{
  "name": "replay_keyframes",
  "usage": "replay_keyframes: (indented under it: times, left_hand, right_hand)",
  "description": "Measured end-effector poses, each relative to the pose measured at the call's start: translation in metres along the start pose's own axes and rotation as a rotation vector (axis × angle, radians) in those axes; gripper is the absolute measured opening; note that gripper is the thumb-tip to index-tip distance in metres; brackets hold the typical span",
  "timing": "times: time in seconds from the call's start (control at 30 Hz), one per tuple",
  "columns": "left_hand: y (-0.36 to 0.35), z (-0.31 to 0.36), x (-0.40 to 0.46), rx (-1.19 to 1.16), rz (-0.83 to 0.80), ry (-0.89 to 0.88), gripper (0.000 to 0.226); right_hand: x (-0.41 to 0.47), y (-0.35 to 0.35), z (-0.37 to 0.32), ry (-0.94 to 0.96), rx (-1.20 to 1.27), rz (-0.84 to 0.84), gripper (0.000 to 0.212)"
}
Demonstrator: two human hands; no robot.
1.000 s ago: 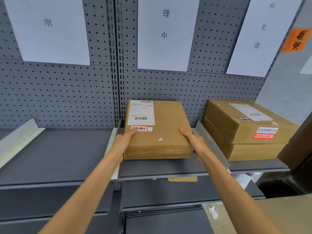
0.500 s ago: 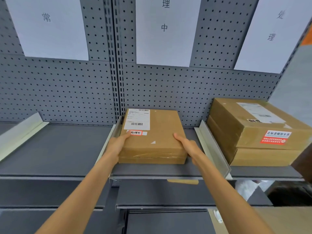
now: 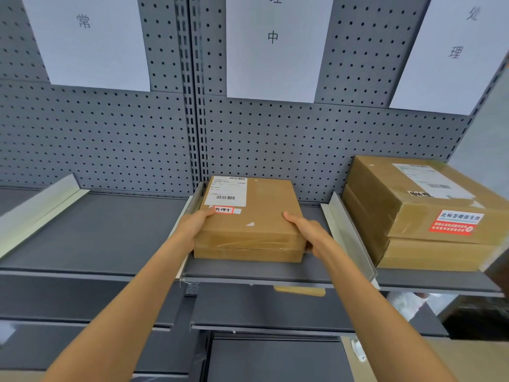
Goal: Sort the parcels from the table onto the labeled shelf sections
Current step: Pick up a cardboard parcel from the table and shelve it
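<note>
Starting at the left, a bare shelf section point(image 3: 91, 230) is bounded by a slanted metal divider point(image 3: 41, 208); the paper sign point(image 3: 91, 42) above it is cut off at the top, so only one character can be read. The left hand point(image 3: 192, 226) is held against the parcel's left edge with its thumb lying on top; its fingers are hidden behind that side. The parcel point(image 3: 256, 221) rests flat on the middle section, under the middle sign point(image 3: 275, 48), judged the matching place since its red-bordered sticker point(image 3: 223, 210) carries similar characters. The right hand point(image 3: 308, 230) is clamped on the right edge, thumb on top, fingers wrapped out of sight below. The two-sided hold is judged to serve in squaring the parcel. Further right, two stacked boxes point(image 3: 429, 216) occupy the next section, partly cut off at the frame edge.
</note>
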State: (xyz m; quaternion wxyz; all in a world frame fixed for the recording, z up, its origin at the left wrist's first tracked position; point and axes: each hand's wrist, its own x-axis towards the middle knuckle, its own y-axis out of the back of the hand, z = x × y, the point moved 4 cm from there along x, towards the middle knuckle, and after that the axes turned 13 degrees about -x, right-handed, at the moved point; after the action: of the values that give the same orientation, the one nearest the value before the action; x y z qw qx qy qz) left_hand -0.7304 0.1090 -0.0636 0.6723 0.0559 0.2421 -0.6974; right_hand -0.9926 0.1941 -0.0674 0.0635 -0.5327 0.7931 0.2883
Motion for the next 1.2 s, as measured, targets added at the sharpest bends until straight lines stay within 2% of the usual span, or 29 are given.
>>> replay_keyframes:
  times: [0.1, 0.2, 0.27, 0.47, 0.6, 0.73, 0.87, 1.03, 1.2]
  left_hand:
    - [0.001, 0.003, -0.002, 0.070, 0.040, -0.076, 0.046]
    - [0.002, 0.022, -0.013, 0.316, 0.117, -0.330, 0.051]
    - [0.002, 0.039, -0.025, 0.432, 0.110, -0.481, 0.053]
    - [0.047, 0.084, -0.065, 0.843, 0.071, -0.762, 0.057]
    - [0.117, 0.106, -0.098, 1.125, 0.151, -0.883, 0.050]
    - [0.205, 0.114, -0.132, 1.380, 0.276, -0.853, 0.042]
    - [0.300, 0.111, -0.170, 1.518, 0.406, -0.741, 0.045]
    - [0.419, 0.099, -0.237, 1.569, 0.546, -0.593, 0.037]
    - [0.533, 0.080, -0.321, 1.489, 0.742, -0.457, 0.043]
  right_hand:
    - [-0.007, 0.004, -0.005, 0.028, -0.041, 0.075, 0.053]
    - [-0.021, 0.007, -0.021, 0.122, -0.267, 0.238, 0.051]
    - [-0.035, 0.004, -0.038, 0.219, -0.425, 0.311, 0.049]
    - [-0.093, -0.043, -0.101, 0.634, -0.873, 0.503, 0.055]
    - [-0.133, -0.105, -0.133, 0.900, -1.088, 0.540, 0.050]
    - [-0.173, -0.182, -0.149, 1.111, -1.236, 0.506, 0.051]
    - [-0.216, -0.262, -0.153, 1.266, -1.361, 0.450, 0.060]
    - [-0.276, -0.363, -0.149, 1.408, -1.351, 0.302, 0.062]
    - [-0.349, -0.463, -0.145, 1.572, -1.290, 0.134, 0.063]
